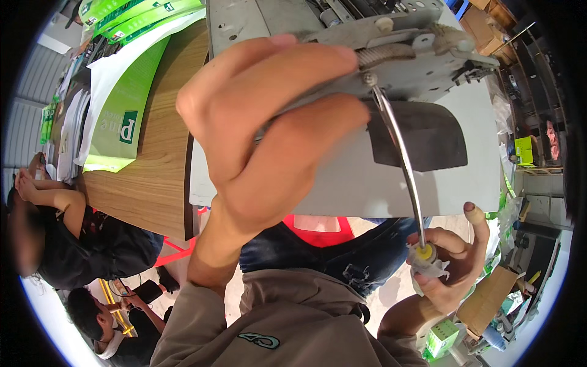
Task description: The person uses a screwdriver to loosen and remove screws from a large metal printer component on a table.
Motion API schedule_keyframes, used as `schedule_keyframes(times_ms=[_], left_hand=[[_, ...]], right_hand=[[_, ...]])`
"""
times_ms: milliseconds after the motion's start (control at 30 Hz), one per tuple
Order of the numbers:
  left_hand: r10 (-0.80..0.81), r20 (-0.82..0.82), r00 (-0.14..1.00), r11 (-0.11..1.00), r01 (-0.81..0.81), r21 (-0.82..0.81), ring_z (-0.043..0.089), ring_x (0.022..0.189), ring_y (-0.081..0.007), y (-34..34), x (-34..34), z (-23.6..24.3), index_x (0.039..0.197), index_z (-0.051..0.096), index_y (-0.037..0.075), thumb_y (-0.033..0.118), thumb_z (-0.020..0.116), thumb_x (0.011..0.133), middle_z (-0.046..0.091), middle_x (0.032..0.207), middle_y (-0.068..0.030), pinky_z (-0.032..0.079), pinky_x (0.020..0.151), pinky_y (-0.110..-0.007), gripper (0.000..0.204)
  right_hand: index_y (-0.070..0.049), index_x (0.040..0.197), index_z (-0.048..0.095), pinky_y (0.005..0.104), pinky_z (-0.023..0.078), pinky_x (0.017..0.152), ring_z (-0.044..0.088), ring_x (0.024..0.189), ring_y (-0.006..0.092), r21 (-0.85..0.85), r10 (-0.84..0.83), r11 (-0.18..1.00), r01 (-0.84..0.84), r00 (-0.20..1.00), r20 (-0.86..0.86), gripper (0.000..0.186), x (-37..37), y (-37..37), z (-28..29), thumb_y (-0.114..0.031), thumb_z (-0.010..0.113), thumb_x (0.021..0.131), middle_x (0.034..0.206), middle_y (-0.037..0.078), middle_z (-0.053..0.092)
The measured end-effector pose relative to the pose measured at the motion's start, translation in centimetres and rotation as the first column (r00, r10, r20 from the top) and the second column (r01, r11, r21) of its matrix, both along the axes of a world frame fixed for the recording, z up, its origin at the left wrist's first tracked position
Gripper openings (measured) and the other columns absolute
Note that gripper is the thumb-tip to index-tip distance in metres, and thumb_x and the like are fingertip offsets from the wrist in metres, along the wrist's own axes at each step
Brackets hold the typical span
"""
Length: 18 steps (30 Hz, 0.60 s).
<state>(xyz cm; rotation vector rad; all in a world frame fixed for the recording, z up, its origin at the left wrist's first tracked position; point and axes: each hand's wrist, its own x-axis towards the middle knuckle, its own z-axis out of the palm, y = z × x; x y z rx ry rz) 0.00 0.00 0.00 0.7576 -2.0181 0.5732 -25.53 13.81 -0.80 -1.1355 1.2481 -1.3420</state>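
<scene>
A grey metal machine frame (428,82) with gears along its edge lies on the white tabletop (342,189). My left hand (257,122) is closed on the frame's near edge, with index finger and thumb on either side of a small screw (369,79). Part of its grip is hidden behind the fingers. In my right hand (461,263) is a screwdriver (403,153), its handle wrapped in ragged whitish material with a yellow collar. The long steel shaft slants up and left, and its tip meets or nearly meets the screw.
A dark flat piece (419,137) lies beside the frame. Left of it stands a wood-grain table (165,134) with green and white packages (116,116). A red stool (318,229) shows below the tabletop. Two people sit at the left; shelves and a cardboard box (487,300) are at the right.
</scene>
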Motion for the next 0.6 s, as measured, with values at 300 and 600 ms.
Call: schedule_keyframes(times_ms=[300, 600], left_hand=[[-0.128, -0.254, 0.959, 0.992, 0.129, -0.011, 0.057, 0.103, -0.0279, 0.1, -0.5, 0.1, 0.099, 0.066, 0.003, 0.003, 0.087, 0.056, 0.055, 0.115, -0.0153, 0.049, 0.087, -0.035, 0.048], [-0.102, -0.234, 0.967, 0.994, 0.11, 0.022, 0.053, 0.104, -0.0267, 0.1, -0.2, -0.1, 0.081, 0.068, 0.004, -0.006, 0.082, 0.053, 0.052, 0.117, -0.0165, 0.048, 0.082, -0.035, 0.033]], right_hand=[[0.009, 0.134, 0.03, 0.0343, 0.055, 0.078, 0.071, 0.079, 0.0303, -0.055, -0.002, 0.999, 0.002, 1.0, -0.006, 0.089, 0.6, 0.0, -0.3, 0.0, 0.074, 0.057, 0.089, 0.028, 0.069], [0.011, 0.135, 0.027, 0.035, 0.053, 0.081, 0.071, 0.081, 0.0314, 0.023, 0.003, 1.0, -0.004, 1.0, 0.019, 0.091, 1.3, 0.5, -0.6, -0.001, 0.075, 0.059, 0.089, 0.03, 0.068]])
